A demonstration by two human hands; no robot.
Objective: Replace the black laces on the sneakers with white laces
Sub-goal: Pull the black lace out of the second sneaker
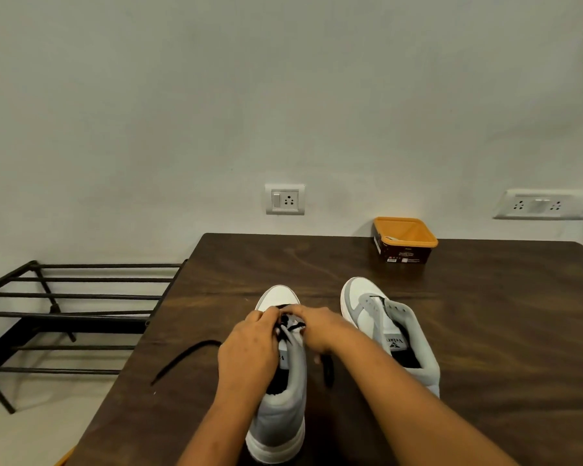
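Black lace [206,344] trails loose across the table [485,331] toward eight o'clock of the left sneaker (a black metal rack [64,314] stands off the table's edge, farther out at nine o'clock). It looks to be a flat woven cord, soft, light and limp, so it should follow any pull and cannot be pushed through an eyelet. The left hand [249,344] lies over the tongue of the left sneaker [280,415], its fingers curled at the lowest crossings near the toe, apparently pinching the lace there. The sneaker stands toe toward twelve o'clock, heel at the near edge; its grey and white upper looks padded and its sole stiff, light enough to slide under a hard tug. The right hand [317,327] meets the left from three o'clock, fingertips closed on the same short stretch of lace. The sensible hold is right beside each eyelet, drawing one crossing at a time, with the heel of a hand steadying the shoe. Another dark length of lace hangs below the right wrist. The right sneaker [384,327] sits just beside, at two o'clock, most eyelets apparently bare. An orange tub [404,240] stands at one o'clock by the wall; whether it holds white laces cannot be told.
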